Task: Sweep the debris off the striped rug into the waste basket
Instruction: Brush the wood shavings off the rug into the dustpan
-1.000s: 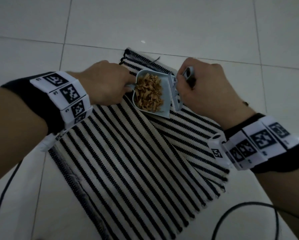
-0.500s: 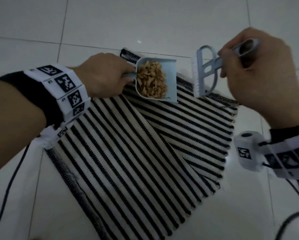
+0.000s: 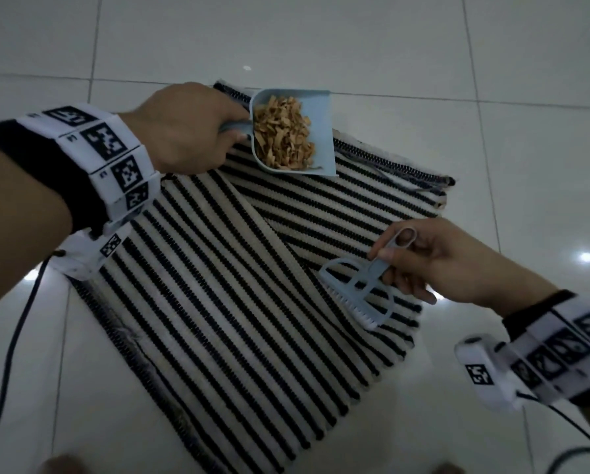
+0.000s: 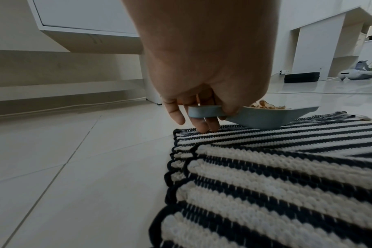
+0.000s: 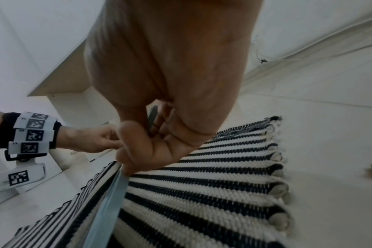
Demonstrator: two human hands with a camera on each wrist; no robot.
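Over the striped rug, left hand grips debris-filled dustpan; right hand pinches brush.

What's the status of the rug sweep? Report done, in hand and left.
Done: the debris sits heaped in the dustpan, and the rug shows no scraps in the head view. In hand: the left hand holds the dustpan by its handle at the rug's far edge; the right hand holds the brush over the rug. Left: tipping the dustpan into the basket, which no view shows.
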